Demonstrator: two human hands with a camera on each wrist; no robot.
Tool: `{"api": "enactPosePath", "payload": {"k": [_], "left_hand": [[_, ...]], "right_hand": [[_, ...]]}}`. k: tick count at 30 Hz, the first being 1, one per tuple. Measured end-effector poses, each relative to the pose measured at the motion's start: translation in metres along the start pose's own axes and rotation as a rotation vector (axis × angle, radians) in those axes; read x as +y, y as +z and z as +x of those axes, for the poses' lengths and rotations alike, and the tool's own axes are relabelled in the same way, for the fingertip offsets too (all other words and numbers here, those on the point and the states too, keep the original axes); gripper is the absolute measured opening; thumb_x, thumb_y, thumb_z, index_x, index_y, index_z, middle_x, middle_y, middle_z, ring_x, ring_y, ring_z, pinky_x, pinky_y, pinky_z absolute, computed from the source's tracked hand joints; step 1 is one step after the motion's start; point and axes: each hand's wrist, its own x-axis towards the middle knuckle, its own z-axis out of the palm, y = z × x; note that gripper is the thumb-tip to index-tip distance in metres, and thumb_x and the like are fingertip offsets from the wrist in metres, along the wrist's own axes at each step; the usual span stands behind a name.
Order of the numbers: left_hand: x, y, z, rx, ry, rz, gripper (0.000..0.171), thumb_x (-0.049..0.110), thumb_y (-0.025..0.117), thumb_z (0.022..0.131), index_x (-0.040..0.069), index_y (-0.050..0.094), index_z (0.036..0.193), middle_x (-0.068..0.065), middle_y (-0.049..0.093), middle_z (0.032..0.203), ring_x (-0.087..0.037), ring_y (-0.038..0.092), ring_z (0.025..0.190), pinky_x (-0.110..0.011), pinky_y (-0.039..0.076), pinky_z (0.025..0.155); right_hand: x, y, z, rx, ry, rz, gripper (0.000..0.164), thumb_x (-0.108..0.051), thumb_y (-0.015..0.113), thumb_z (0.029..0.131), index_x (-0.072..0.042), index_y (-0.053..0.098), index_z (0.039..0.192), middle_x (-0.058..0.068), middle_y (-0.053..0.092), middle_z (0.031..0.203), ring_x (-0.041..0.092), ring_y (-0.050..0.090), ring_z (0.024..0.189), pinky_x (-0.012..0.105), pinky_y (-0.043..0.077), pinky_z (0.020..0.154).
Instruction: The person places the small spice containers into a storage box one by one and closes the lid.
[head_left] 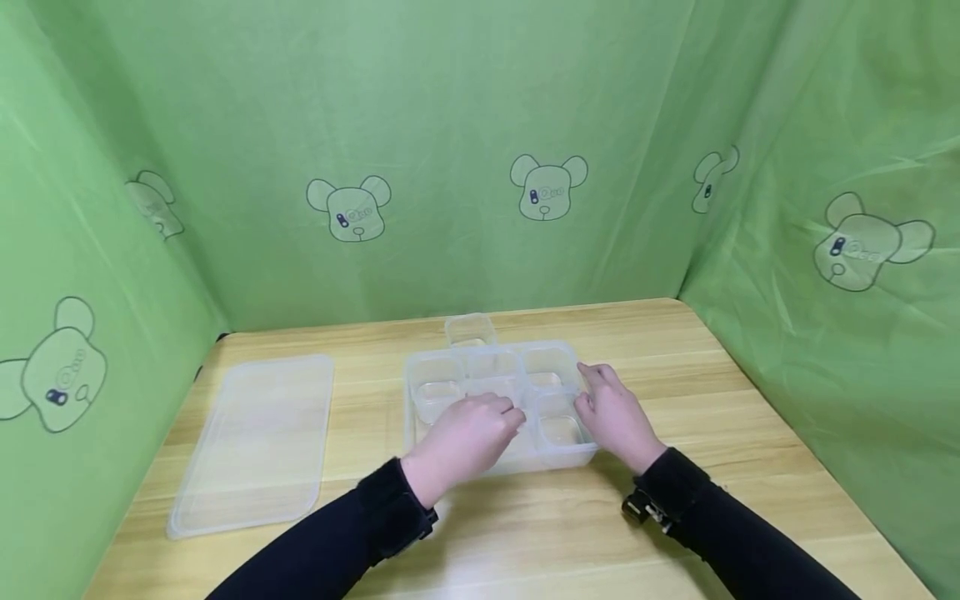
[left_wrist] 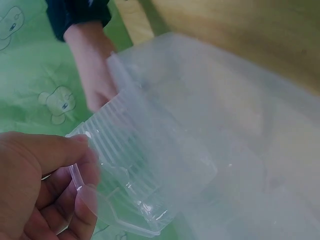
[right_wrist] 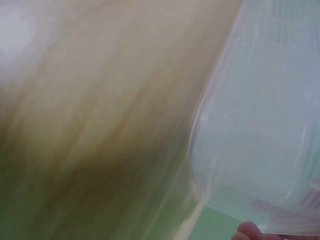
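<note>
1. A green fabric curtain [head_left: 450,83] printed with bear heads stands behind and along both sides.
2. The pale wood-grain tabletop [head_left: 750,417] has its far edge near the curtain; wood shows between lid and tray, to the tray's right and in front.
3. A translucent flat rectangular plastic lid [head_left: 262,442] lies on the left, its long axis running away from the person, well apart from the tray.
4. A translucent rectangular plastic tray [head_left: 555,460] sits near the middle, inside the table's edges, open side up, long axis roughly left to right.
5. The left hand [head_left: 468,437] is above the tray's front part, thumb and fingers pinching a cup's rim.
6. The right hand [head_left: 618,417] is at the tray's right edge, fingertips at the rim; whether they clamp it I cannot tell.
7. Four clear squarish plastic cups [head_left: 561,421] stand mouth up in the tray: three along the back, one at front right.
8. Another clear squarish cup [head_left: 470,329] stands just behind the tray.
9. The left hand's clear ribbed plastic cup [left_wrist: 102,135] has its rim toward the fingers; whether it is seated I cannot tell.
</note>
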Motion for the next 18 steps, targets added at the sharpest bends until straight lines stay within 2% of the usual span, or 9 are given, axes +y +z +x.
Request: {"api": "enactPosePath", "payload": {"k": [7,18], "left_hand": [[0.005,0.013,0.000,-0.067,-0.027,0.006,0.003,0.017,0.072,0.092,0.014,0.071,0.091,0.006,0.068,0.085,-0.010,0.063,0.075,-0.022,0.053,0.066],[0.007,0.018,0.001,-0.111,-0.040,-0.006,0.005,0.019,0.071,0.094,0.014,0.072,0.095,0.006,0.069,0.088,-0.010,0.063,0.077,-0.021,0.054,0.067]], "right_hand": [[0.000,-0.001,-0.001,-0.009,0.000,0.001,0.051,-0.011,0.056,0.096,0.009,0.046,0.142,0.024,0.054,0.125,0.019,0.056,0.069,0.041,0.054,0.066],[0.000,-0.002,-0.001,-0.026,0.011,0.004,0.050,-0.010,0.055,0.097,0.010,0.046,0.142,0.025,0.054,0.126,0.017,0.053,0.065,0.036,0.052,0.062]]}}
